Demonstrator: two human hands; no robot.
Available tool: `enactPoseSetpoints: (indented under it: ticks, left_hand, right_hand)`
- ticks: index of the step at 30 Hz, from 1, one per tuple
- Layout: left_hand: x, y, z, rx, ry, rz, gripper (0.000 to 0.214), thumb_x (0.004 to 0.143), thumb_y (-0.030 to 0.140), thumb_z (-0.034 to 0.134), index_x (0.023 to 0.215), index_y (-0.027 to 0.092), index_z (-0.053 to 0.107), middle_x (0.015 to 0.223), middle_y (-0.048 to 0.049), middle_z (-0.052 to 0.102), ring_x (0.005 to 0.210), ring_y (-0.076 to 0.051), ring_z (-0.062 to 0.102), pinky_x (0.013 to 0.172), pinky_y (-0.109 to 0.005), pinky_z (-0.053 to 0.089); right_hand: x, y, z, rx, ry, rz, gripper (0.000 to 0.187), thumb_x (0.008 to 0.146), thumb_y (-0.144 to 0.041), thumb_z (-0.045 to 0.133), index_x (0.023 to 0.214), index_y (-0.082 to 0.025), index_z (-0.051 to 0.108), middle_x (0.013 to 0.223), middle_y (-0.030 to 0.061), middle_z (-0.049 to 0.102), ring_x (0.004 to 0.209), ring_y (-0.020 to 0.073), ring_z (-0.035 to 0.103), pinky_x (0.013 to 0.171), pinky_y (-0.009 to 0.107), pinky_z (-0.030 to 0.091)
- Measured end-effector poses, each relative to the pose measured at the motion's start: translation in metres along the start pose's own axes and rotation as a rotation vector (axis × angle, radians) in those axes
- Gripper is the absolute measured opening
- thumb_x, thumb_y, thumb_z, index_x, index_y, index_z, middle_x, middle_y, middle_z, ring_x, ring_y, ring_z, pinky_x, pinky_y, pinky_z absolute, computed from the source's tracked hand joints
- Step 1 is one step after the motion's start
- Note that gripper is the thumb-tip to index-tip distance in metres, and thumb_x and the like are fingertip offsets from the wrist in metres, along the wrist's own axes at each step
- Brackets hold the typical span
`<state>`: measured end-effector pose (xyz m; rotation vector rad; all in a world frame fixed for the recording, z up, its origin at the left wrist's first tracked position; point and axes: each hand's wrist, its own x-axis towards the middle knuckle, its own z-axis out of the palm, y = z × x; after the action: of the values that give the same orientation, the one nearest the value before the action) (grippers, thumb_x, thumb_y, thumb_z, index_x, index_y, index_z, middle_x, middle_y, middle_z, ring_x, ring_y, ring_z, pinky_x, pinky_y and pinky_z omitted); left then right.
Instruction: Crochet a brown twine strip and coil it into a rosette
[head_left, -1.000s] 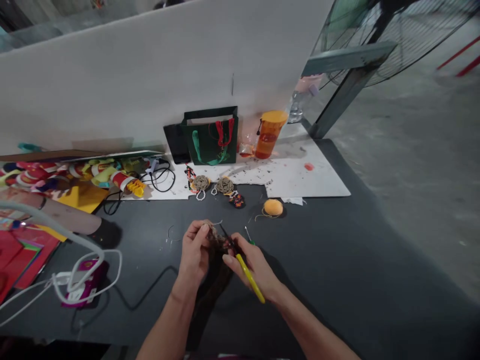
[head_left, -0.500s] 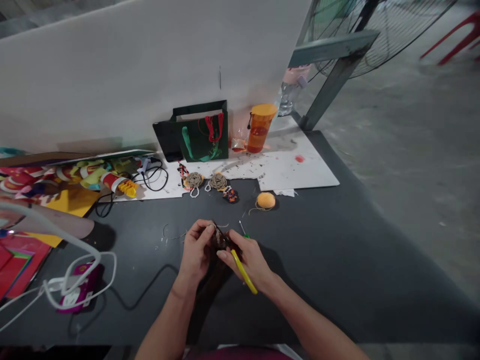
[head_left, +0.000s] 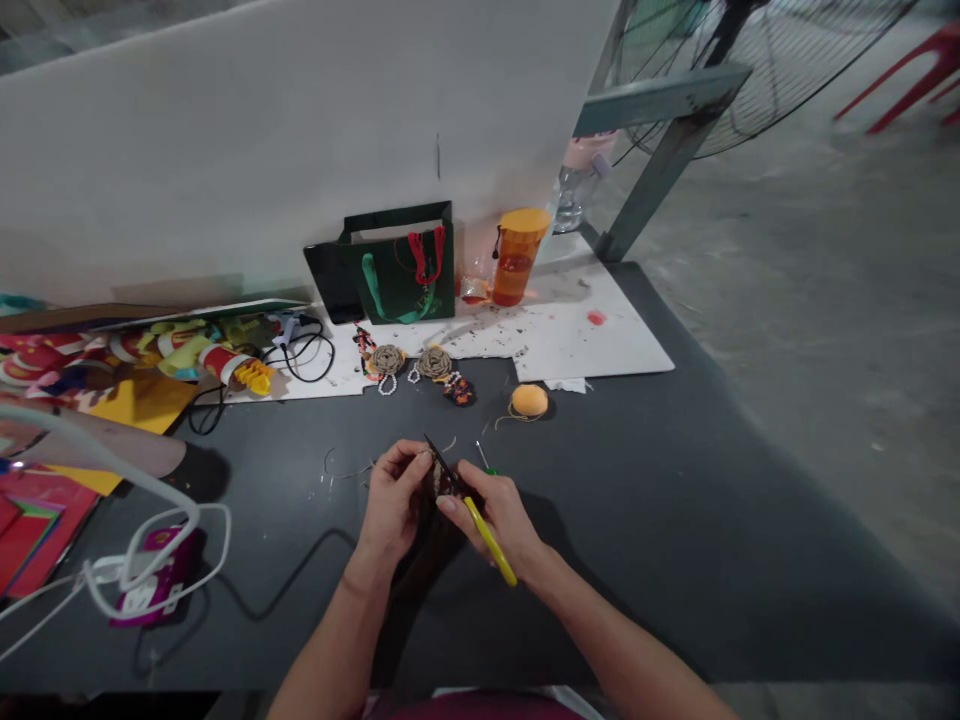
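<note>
My left hand (head_left: 391, 500) pinches a small brownish piece (head_left: 437, 482) that looks like twine work, mostly hidden between the fingers. Yellow-handled scissors (head_left: 491, 545) with dark blades sit in my right hand (head_left: 499, 512), the blades pointing up and left across the brown piece. Whether the blades touch it, I cannot tell. Just beyond my right fingers lies a thin metal tool with a green handle (head_left: 490, 470). Farther back rests a yellow ball of thread (head_left: 529, 400) with a loose end. Thread scraps (head_left: 349, 474) lie left of my left hand.
Two coiled twine rosettes with bead loops (head_left: 435, 363) lie by a white board (head_left: 600, 345). Behind them stand a dark green gift bag (head_left: 405, 270) and an orange bottle (head_left: 519, 260). On the left are a magenta power strip (head_left: 161, 575), white cables and colourful paper crafts (head_left: 225, 365).
The scissors have shifted slightly, and more of their dark blade shows above the brown piece. Both hands stay almost in place; the view has moved a little.
</note>
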<state>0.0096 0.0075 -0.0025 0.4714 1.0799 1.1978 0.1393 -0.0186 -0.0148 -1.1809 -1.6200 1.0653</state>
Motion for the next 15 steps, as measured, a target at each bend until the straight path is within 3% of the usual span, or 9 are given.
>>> enactPoseSetpoints:
  ticks: [10,15]
  left_hand:
    - [0.000,-0.002,-0.001,-0.017,-0.039,-0.020,0.039,0.046,0.035,0.090,0.066,0.016,0.062,0.058,0.0042,0.062,0.049,-0.009,0.056,0.052,-0.021,0.046]
    - [0.004,-0.004,-0.004,-0.075,-0.030,-0.023,0.034,0.052,0.034,0.087,0.070,0.015,0.065,0.064,0.0024,0.066,0.053,-0.008,0.058,0.053,-0.019,0.047]
  right_hand:
    - [-0.001,0.005,0.000,-0.008,0.066,0.061,0.047,0.081,-0.058,0.054,0.058,-0.020,0.038,0.051,-0.0079,0.029,0.047,0.0069,0.027,0.042,0.019,0.022]
    - [0.004,0.006,-0.013,-0.124,0.158,0.108,0.037,0.082,-0.054,0.056,0.072,-0.018,0.057,0.052,-0.0054,0.047,0.047,0.0088,0.040,0.046,0.020,0.032]
